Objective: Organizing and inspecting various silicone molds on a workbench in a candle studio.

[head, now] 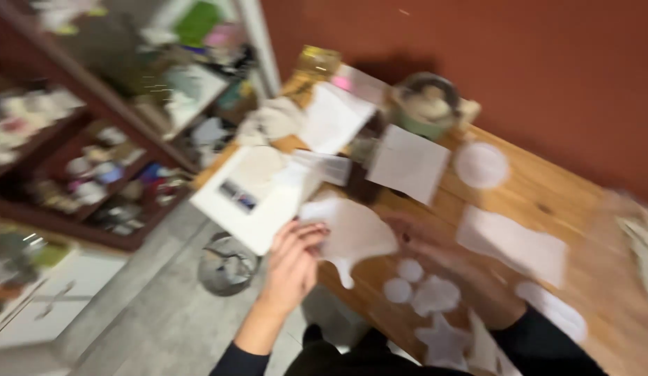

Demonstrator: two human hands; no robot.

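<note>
Your left hand (292, 261) pinches a thin white sheet (352, 233) by its left edge, fingers curled over it near the near-left corner of the wooden bench (540, 198). The sheet is pale, limp and irregular in outline, with a narrow tongue hanging down toward you at its near edge. Your right hand (435, 254) is badly smeared by motion; it lies just right of the sheet, and you cannot tell whether its grip is spread or pressed together, or whether it touches the sheet at all.

Near you on the bench lie small white cut-outs: two little round ones (404, 280), a scalloped one (435, 296) beside them and a star-shaped one (446, 341) nearest to you. One larger white disc (481, 165) sits farther off, toward the wall. Two flat white squares of paper (407, 163) lie far of the sheet, and a wider white rectangle (512, 244) lies to the right.

A large white board (258, 195) overhangs the bench's left edge, just beside your left hand. At the far edge stands a round green pot (427, 104) with something pale in it. Below the bench on the grey floor sits a metal bowl (228, 264). Dark wooden shelves (80, 139), crowded with blurred small things, fill the left.
</note>
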